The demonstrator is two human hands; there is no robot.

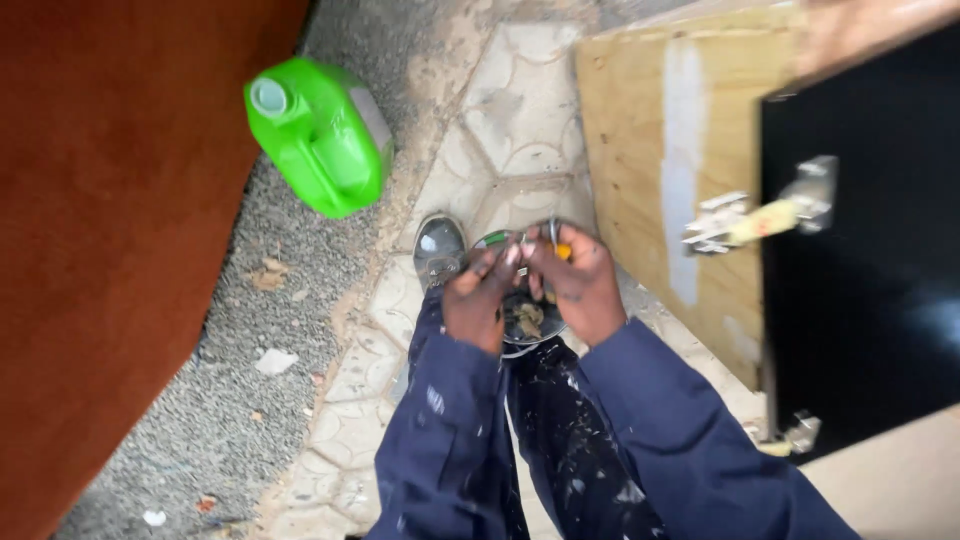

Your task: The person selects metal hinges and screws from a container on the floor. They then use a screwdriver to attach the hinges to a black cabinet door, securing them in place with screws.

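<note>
The person stands and looks down, and both hands are brought together in front of the body, above a small round container [520, 320] that seems to hold little pieces of hardware, though the picture is blurred there and I cannot tell what they are. The left hand [478, 298] and the right hand [578, 285] are both closed around small metal parts [535, 238], with something orange showing at the right fingers; which hand carries the container itself I cannot tell. Judging from this, the step in hand is sorting or picking fittings out of the container, held over the dusty shoe [439, 250] and the patterned paving stones [520, 100]. To the right a black cabinet door [860, 290] stands against a pale plywood panel [660, 150], with a silver metal hinge [760, 215] fixed at its edge and a second fitting lower down. A bright green plastic jerrycan [320, 135] lies on the grey gravel [230, 330], well apart from the hands, beside a large red-brown board [110, 230]. The next move, I think, asks for a fine pinch with the fingertips, so that one small part is separated without dropping the others on the ground.
</note>
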